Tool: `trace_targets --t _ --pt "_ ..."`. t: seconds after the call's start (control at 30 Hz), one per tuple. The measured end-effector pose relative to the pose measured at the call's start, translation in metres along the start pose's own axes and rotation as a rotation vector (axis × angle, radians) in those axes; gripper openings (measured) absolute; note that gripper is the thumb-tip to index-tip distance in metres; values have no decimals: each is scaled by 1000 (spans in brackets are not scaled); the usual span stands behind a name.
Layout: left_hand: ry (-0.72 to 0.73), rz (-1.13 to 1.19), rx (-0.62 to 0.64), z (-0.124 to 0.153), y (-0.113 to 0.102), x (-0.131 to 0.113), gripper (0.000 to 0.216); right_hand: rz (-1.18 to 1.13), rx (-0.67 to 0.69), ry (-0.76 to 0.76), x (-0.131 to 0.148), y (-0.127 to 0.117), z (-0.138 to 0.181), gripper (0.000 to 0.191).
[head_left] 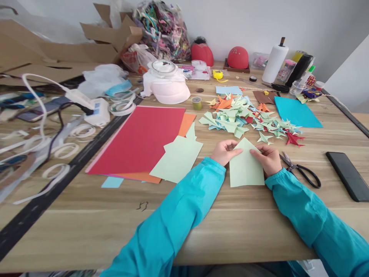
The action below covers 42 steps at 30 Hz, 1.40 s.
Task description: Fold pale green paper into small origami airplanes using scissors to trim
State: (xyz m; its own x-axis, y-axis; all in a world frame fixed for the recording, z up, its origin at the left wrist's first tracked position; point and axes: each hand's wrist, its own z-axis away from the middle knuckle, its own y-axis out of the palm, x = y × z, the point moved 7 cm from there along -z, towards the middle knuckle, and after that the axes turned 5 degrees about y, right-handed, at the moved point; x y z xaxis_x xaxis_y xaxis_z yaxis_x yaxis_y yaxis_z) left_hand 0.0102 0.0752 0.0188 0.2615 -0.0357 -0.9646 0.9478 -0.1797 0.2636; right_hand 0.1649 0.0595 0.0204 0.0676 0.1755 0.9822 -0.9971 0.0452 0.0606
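Note:
A pale green sheet of paper, its top corners folded in to a point, is held just over the table between both hands. My left hand pinches its upper left edge, thumb on top. My right hand grips the upper right edge the same way, with the fingers partly hidden behind the paper. Beyond the hands lies a heap of folded paper cranes, mostly pale green with some orange, blue and red. Scissors with black handles rest beside my right hand. More pale green sheets lie left of my left hand.
Red card lies on orange sheets at the left. A phone is at the far right, blue paper behind the scissors. Cables and a power strip crowd the left side. A tape measure sits at the back.

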Motion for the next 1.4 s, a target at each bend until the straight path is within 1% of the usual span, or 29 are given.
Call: trace_targets --t 0.13,0.2,0.27,0.33,0.43,0.53,0.63,0.73,0.8,0.93,1.0,1.07,1.17,1.23,1.33,1.4 --pt "52 -87 -29 -1 -1 -3 33 101 -28 -54 4 -2 0 33" --pt "106 -226 -48 0 -3 -4 34 191 -39 -98 5 -3 -1 35" --pt "191 -464 -72 2 -3 -8 35 339 -58 -165 6 -3 -1 35" --pt "289 -760 -77 5 -1 -13 31 523 -84 -238 7 -2 -1 31" --pt "399 -1159 -3 9 8 -16 22 749 -105 -333 9 2 1 25" --pt "496 -1398 88 12 16 -17 19 880 -95 -382 11 8 3 22" --pt "618 -1457 186 14 23 -17 19 1003 -123 -395 12 10 4 21" --pt "703 -1491 255 16 28 -13 20 1115 -191 -357 11 7 4 23" --pt "737 -1537 272 18 30 -10 20 1154 -228 -302 9 4 3 25" --pt "785 -1605 293 20 34 -7 20 1185 -252 -220 7 0 2 25" --pt "794 -1623 299 21 35 -6 21 1202 -257 -214 6 0 2 24" --pt "801 -1635 300 21 36 -6 21 1229 -261 -241 6 1 3 23" --pt "803 -1645 300 21 36 -6 19 1305 -274 -354 7 6 8 21" --pt "792 -1649 309 21 37 -6 18 1367 -300 -466 9 11 13 20" --pt "762 -1652 322 22 37 -6 20 1451 -308 -708 15 23 25 20" --pt "742 -1650 325 21 37 -6 20 1503 -271 -888 20 32 35 22"
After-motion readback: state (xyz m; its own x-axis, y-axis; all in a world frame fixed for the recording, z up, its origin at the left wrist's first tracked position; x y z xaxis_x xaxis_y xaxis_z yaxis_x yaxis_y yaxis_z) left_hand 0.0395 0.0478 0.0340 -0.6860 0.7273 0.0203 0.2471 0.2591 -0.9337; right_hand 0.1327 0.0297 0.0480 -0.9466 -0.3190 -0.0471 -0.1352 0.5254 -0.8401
